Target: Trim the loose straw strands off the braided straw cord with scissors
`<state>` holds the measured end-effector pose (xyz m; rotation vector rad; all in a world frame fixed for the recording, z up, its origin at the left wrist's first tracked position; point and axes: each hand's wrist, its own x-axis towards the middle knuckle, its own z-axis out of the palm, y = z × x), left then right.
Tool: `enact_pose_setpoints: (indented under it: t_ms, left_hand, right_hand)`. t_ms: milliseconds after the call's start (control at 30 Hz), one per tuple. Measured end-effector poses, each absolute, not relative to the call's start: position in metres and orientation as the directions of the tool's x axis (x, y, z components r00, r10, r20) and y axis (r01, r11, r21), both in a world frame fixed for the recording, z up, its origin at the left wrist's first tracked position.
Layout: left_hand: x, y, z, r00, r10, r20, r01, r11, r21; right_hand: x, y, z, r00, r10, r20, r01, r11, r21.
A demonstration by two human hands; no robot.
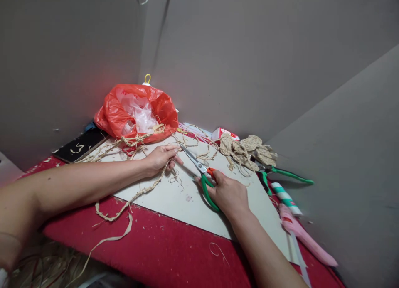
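Observation:
My left hand (pixel 162 158) is closed in a pinch on a braided straw cord (pixel 137 194) that runs back across the white board (pixel 187 205) and over the red table edge. My right hand (pixel 229 194) grips green-handled scissors (pixel 199 169). Their blades are parted and point at the cord right by my left fingertips. Loose straw strands lie around both hands.
An orange plastic bag (pixel 137 109) sits at the back by the grey wall. Coiled straw pieces (pixel 246 151), green-handled pliers (pixel 280 173), a striped roll (pixel 285 196) and a pink tool (pixel 305 238) lie at the right. A black slab (pixel 82 144) lies at the left on the red table (pixel 162 246).

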<state>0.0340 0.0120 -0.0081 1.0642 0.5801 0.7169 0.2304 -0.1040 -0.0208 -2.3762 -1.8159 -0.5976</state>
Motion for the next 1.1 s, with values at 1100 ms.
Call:
enact_pose_setpoints:
  t_ms: [1100]
  left_hand:
    - [0.033, 0.006, -0.012, 0.871, 0.483, -0.094, -0.083, 0.333, 0.939]
  right_hand:
    - [0.193, -0.064, -0.014, 0.581, 0.788, 0.205, 0.006, 0.247, -0.969]
